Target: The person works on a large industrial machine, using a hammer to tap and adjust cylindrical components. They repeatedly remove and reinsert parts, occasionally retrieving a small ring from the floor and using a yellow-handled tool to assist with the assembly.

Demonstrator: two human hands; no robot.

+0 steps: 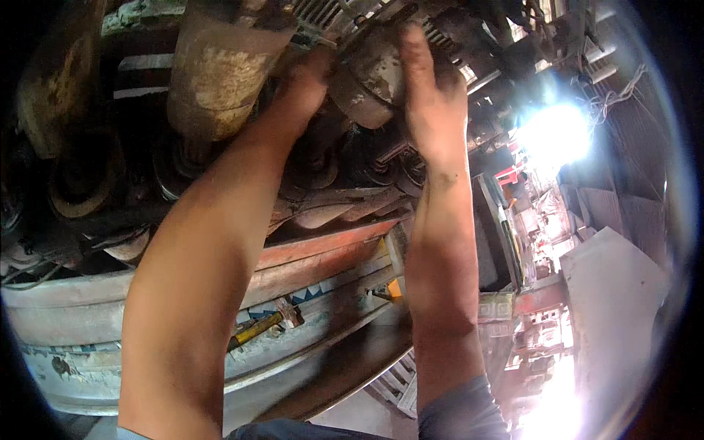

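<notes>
So from the head camera, both bare arms were reaching up into some grimy machinery, and the part [367, 92] sat right between the hands. It was a dark, stubby metal cylinder with pale worn patches, tilted a bit, its rounded lower end toward the wrists.

The left hand [309, 77] was just off its left side, pretty blurry and half lost in shadow. Couldn't make out those fingers, so I can't tell if they were gripping or only touching. The right hand [438, 92] was up against the right side, thumb stretched out straight along it. Its other fingers were mostly hidden, so no clue whether that one was closed on the part either.

Left of the left forearm hung a fatter cylinder [220, 88], tan and scuffed, with a dark ring [84, 176] lower down and further left. Below the part, a worn red and grey beam [323, 257] ran across behind the arms. Under that, a yellow-handled tool [255, 331] lay between the forearms, nearer the left one. Over on the right, a super bright light [555, 136] glared, with a pale panel [614, 293] below it.
</notes>
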